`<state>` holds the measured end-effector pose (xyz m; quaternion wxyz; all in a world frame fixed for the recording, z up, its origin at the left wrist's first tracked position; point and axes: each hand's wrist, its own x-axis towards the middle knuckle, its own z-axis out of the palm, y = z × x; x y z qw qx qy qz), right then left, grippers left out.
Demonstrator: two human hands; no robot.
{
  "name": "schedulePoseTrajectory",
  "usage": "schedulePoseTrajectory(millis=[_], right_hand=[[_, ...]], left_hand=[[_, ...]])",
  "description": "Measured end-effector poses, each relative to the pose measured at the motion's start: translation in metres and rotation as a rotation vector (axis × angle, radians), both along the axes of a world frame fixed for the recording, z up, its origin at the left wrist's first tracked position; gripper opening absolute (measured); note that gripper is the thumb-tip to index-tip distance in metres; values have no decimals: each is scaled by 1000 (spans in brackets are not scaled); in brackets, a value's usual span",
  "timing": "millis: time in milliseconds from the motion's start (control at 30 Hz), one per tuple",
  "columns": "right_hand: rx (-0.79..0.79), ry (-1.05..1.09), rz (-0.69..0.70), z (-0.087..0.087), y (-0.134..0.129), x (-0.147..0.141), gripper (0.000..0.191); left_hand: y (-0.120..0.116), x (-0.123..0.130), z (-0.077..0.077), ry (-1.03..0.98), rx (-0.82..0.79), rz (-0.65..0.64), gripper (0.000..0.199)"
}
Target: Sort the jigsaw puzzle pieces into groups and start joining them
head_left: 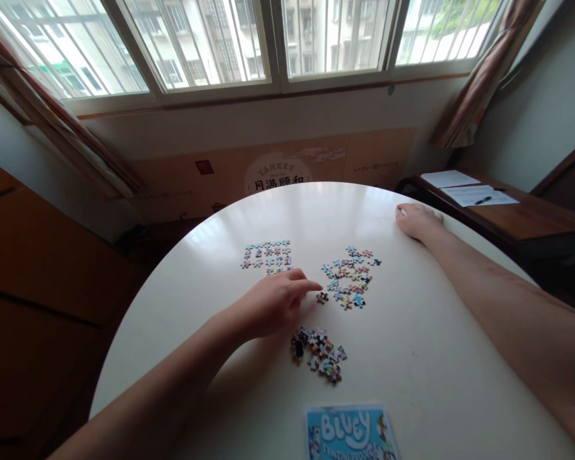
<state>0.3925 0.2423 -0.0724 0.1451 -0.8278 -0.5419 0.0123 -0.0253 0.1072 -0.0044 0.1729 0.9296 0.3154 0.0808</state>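
Observation:
My left hand (287, 295) reaches over the middle of the white round table (436, 358). Its index finger points right, with the tip close to a dark puzzle piece (322, 297); I cannot tell whether they touch. Just beyond that piece lies a loose group of puzzle pieces (349, 275). Rows of spaced-out puzzle pieces (268, 252) lie past my left hand, which hides part of the lowest row. Nearer to me is a heaped pile of puzzle pieces (319, 351). My right hand (418, 220) rests near the table's far right edge, fingers curled in, no object visible in it.
A blue "Bluey" booklet or card (349, 434) lies at the near edge of view. At the right, a brown wooden desk (541, 204) bears papers (479, 195) and a pen. Behind the table stands a printed cardboard panel (191, 179) below the windows.

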Motion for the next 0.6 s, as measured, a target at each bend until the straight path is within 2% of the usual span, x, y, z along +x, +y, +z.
schedulePoseTrajectory(millis=[200, 367, 433, 600], right_hand=[[16, 20, 0, 1, -1, -1, 46], [70, 72, -12, 5, -7, -4, 45], [102, 112, -20, 8, -11, -6, 43], [192, 249, -31, 19, -26, -10, 44]], left_hand=[[5, 1, -6, 9, 20, 45, 20], [8, 1, -10, 34, 71, 3, 17], [9, -1, -12, 18, 76, 4, 18], [8, -3, -11, -37, 82, -20, 39]])
